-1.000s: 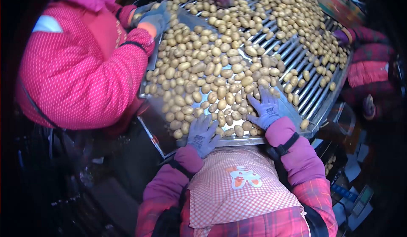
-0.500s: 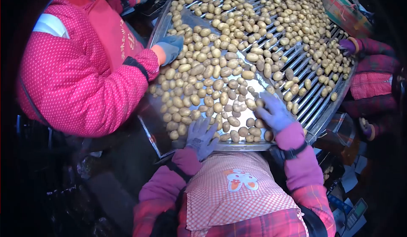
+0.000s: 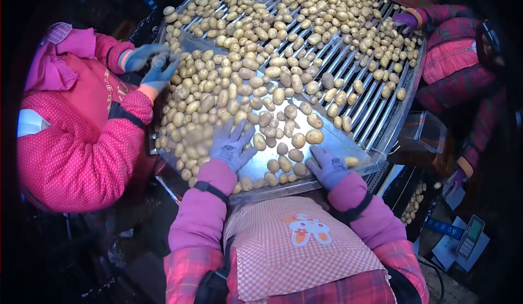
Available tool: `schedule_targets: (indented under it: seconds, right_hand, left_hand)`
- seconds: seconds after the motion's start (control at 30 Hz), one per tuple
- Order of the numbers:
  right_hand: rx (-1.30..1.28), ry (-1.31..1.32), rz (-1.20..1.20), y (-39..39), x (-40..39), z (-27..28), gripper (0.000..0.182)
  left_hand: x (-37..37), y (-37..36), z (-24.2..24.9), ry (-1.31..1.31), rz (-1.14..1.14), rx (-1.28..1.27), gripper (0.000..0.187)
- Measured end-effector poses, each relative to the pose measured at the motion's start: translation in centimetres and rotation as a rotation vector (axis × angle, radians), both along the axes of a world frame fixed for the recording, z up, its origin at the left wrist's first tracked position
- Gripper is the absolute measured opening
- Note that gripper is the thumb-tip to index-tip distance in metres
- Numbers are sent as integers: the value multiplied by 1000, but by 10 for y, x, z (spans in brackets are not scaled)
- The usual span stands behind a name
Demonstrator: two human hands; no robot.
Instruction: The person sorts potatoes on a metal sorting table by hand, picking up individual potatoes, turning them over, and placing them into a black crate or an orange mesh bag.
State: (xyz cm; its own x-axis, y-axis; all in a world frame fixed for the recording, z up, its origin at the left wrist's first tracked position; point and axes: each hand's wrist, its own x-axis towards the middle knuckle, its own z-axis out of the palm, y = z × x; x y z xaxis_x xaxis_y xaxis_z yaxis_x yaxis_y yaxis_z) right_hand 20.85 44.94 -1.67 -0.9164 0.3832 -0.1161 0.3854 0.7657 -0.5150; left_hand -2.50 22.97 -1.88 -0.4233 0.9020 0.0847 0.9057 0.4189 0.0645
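Observation:
Many potatoes (image 3: pixel 208 101) cover a metal sorting table (image 3: pixel 256 169) whose near part is a smooth plate. My left hand (image 3: pixel 233 145), in a lavender glove, lies with fingers spread against the potatoes at the left of the bare patch. Blurred potatoes show just beside its fingertips. My right hand (image 3: pixel 327 167), gloved alike, rests fingers outstretched on the plate near the front edge. A single potato (image 3: pixel 351 162) lies to its right, and a few more sit between my two hands. Neither hand grips anything that I can see.
Behind the plate runs a grate of metal rollers (image 3: pixel 354 67) with more potatoes. At the left a co-worker (image 3: pixel 81 140) holds both gloved hands together beside the table. Another person (image 3: pixel 452 59) reaches in from the right. A device with a screen (image 3: pixel 470 236) stands lower right.
My left hand has moved forward onto the potatoes. My right hand has come back toward the near edge. The left co-worker's hand has left the potatoes. The whole view has shifted.

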Motion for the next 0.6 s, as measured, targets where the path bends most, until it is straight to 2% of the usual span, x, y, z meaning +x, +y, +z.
schedule_targets:
  seconds: [0.03,0.1,0.13,0.17,0.2,0.27,0.37,0.4,0.47,0.6]
  right_hand:
    - [-141,138,-35,4,-12,-3,32]
    - [2,87,-21,24,-35,74,31]
    - [-61,154,-155,46,-36,53,29]
    - [-125,219,-291,68,-29,33,28]
    - [-122,218,-286,79,-18,34,28]
    - [138,160,-232,94,-5,39,24]
    - [148,130,144,58,-20,33,24]
    - [141,129,149,43,-31,34,24]
    - [319,176,294,22,-48,38,29]
    - [229,10,267,38,-72,7,32]
  left_hand:
    - [-3,1,-2,-3,2,-4,55]
    - [-4,0,-9,-71,72,58,53]
    - [7,0,15,-252,132,68,52]
    - [18,-8,24,-251,136,68,52]
    - [32,-18,29,-205,101,113,51]
    - [63,-38,23,-155,111,188,52]
    - [95,-53,-2,-209,270,195,54]
    - [96,-53,-3,-175,276,184,57]
    - [96,-51,-4,-188,302,154,57]
    - [96,-50,-4,-180,319,134,59]
